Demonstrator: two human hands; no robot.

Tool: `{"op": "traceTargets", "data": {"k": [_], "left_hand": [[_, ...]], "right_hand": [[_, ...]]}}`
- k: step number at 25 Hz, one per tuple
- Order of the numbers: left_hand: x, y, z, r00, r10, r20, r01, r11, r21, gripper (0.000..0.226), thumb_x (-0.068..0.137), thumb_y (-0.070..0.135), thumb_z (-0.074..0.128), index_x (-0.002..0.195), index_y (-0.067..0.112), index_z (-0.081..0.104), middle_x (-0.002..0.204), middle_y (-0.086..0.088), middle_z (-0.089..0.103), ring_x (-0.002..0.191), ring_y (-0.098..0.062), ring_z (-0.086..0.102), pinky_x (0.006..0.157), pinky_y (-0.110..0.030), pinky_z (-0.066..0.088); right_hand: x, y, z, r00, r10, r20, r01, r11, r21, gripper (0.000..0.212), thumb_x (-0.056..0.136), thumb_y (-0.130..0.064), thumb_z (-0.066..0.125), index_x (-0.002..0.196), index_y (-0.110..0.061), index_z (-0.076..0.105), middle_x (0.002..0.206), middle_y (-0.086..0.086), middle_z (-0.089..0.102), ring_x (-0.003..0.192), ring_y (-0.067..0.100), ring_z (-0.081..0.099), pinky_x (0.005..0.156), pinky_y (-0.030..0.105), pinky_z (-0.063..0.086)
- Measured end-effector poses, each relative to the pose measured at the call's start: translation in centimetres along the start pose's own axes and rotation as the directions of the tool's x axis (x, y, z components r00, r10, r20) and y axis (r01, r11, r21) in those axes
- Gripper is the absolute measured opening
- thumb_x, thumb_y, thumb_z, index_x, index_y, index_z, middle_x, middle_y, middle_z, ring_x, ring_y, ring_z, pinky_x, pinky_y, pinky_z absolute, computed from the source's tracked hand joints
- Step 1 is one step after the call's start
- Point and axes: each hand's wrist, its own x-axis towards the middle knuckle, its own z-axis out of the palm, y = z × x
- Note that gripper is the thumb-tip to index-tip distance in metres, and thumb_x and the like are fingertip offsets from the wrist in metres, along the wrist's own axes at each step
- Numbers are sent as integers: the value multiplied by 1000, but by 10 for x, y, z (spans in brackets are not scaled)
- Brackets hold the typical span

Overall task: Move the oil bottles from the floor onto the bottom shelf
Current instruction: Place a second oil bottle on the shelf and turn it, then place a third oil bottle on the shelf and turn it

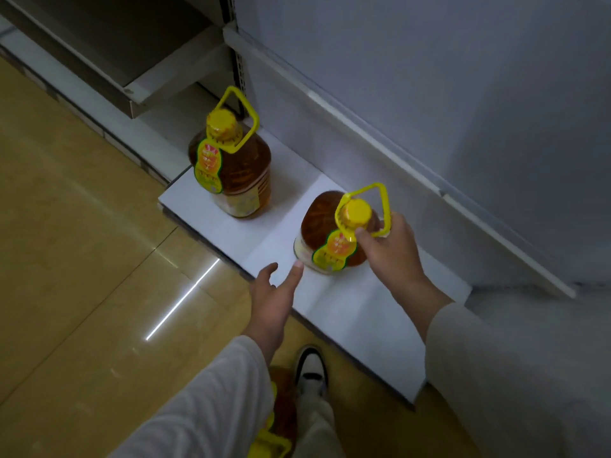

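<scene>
Two amber oil bottles with yellow caps and handles stand on the white bottom shelf (357, 312). The far oil bottle (238, 173) stands upright toward the shelf's left end. My right hand (386, 249) grips the yellow handle of the near oil bottle (327, 226), which rests on the shelf. My left hand (272, 292) hovers with fingers spread, one fingertip touching that bottle's base. A third oil bottle (281, 411) is on the floor by my foot, mostly hidden behind my left sleeve.
The tan tiled floor (82, 276) stretches to the left. A grey upper shelf (429, 127) overhangs the bottom shelf at the right. Another shelving unit (132, 61) stands at the back left. My shoe (310, 368) is close to the shelf's front edge.
</scene>
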Motion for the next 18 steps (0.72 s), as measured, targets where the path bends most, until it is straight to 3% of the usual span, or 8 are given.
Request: {"op": "traceTargets", "data": {"k": [2, 5, 7, 10, 14, 18], "left_hand": [[-8, -10, -33, 1000, 12, -8, -12, 1000, 9, 81, 78, 60, 77, 146, 24, 51, 155, -1, 41, 134, -25, 48, 106, -52, 48], [-23, -29, -86, 997, 13, -72, -7, 997, 83, 69, 79, 55, 77, 136, 22, 59, 142, -1, 56, 127, -23, 55, 107, -52, 47], [-33, -48, -123, 996, 7, -88, 4, 992, 128, 62, 79, 54, 77, 129, 19, 64, 131, 0, 62, 122, -22, 59, 106, -51, 48], [-46, -78, -172, 995, -44, -87, 59, 982, 178, 51, 85, 45, 77, 124, 13, 68, 124, -3, 66, 117, -24, 61, 106, -49, 49], [-66, -111, -223, 984, -104, -148, 127, 979, 162, 51, 88, 41, 76, 126, 9, 68, 124, -5, 65, 114, -24, 59, 104, -47, 49], [-72, -129, -246, 966, -160, -202, 182, 978, 97, 51, 90, 42, 74, 127, 9, 66, 120, -3, 64, 111, -23, 59, 104, -47, 49]], "right_hand": [[-35, 18, 15, 998, 55, -38, -54, 998, 40, 62, 77, -43, 71, 132, -21, 54, 107, -11, 56, 122, 36, 61, 105, 51, 50], [-95, 49, 50, 984, 171, 49, -171, 985, -1, 71, 88, -41, 71, 149, -15, 45, 137, 6, 54, 115, 24, 60, 99, 35, 47], [-138, 73, 79, 968, 184, 168, -167, 980, -109, 61, 91, -43, 68, 143, -13, 54, 140, 8, 58, 110, 21, 60, 96, 32, 46], [-200, 110, 124, 910, 196, 364, -72, 942, -327, 51, 90, -46, 69, 127, -11, 68, 130, 10, 68, 121, 28, 64, 98, 33, 48], [-253, 148, 167, 754, 272, 598, 124, 834, -537, 62, 87, -54, 64, 132, -13, 61, 131, 13, 64, 124, 34, 60, 93, 37, 48], [-258, 150, 183, 807, 217, 550, 206, 768, -606, 46, 93, -53, 55, 104, -10, 66, 108, 14, 68, 104, 35, 65, 74, 37, 46]]}}
